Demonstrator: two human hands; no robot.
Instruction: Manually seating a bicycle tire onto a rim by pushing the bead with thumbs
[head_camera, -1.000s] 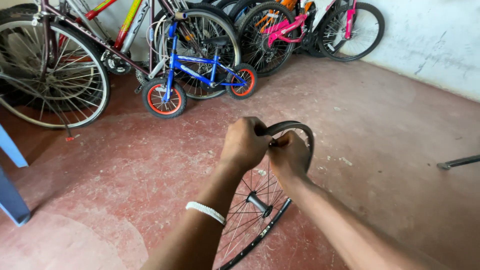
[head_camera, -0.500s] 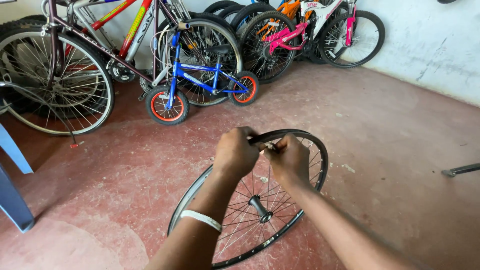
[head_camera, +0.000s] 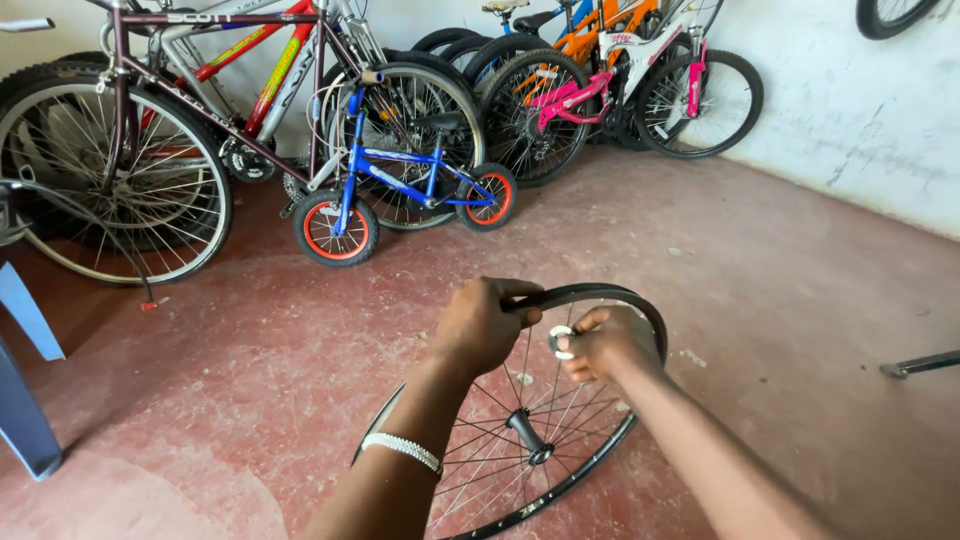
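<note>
A black spoked bicycle wheel (head_camera: 600, 455) stands tilted on the red floor in front of me, its hub (head_camera: 528, 432) facing up toward me. My left hand (head_camera: 480, 325), with a white beaded bracelet on the wrist, grips the top of the rim. My right hand (head_camera: 610, 345) is beside it at the rim and pinches a small white ring-shaped piece (head_camera: 560, 340) between its fingers.
Several bicycles lean along the back wall: a small blue child's bike (head_camera: 400, 190), a large dark and red bike (head_camera: 150, 140), a pink and an orange one (head_camera: 620, 80). A blue chair leg (head_camera: 25, 400) stands at left. A metal part (head_camera: 920, 364) lies at right.
The view has shifted so the wheel sits lower and more tilted. My right hand has moved slightly off the rim and now shows the small white ring in its fingers.
</note>
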